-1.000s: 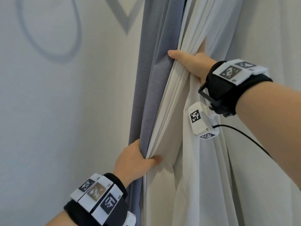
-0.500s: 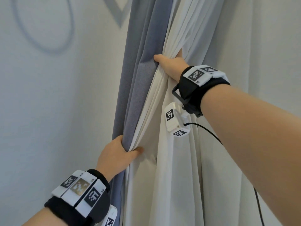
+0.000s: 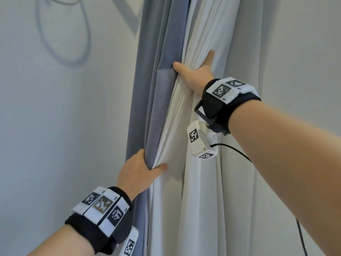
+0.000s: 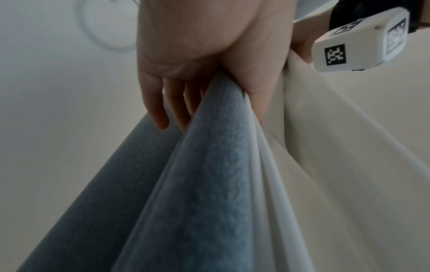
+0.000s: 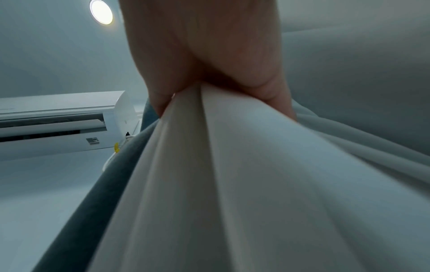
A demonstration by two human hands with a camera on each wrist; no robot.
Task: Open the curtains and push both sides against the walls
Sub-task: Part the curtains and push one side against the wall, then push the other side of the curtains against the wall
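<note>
A blue-grey curtain (image 3: 158,89) and its white folds (image 3: 199,182) hang bunched together beside the left wall (image 3: 64,126). My left hand (image 3: 140,170) grips the bunch low down, with the fingers behind the blue cloth and the thumb on the white. In the left wrist view the left hand (image 4: 204,73) wraps the blue curtain (image 4: 204,184). Higher up, my right hand (image 3: 193,71) grips the white folds, its thumb against the blue edge and one finger pointing up. The right wrist view shows the right hand (image 5: 209,55) pinching the white folds (image 5: 232,184).
A grey loop and a grey V are drawn on the left wall. A pale sheer curtain (image 3: 286,71) hangs to the right. Up high, an air conditioner (image 5: 65,125) is mounted on the left wall near a round ceiling light (image 5: 101,12). A black cable (image 3: 239,154) trails from my right wrist.
Both hands have kept their hold and carried the bunched curtain left, closer to the wall. One finger of the right hand now shows, pointing up.
</note>
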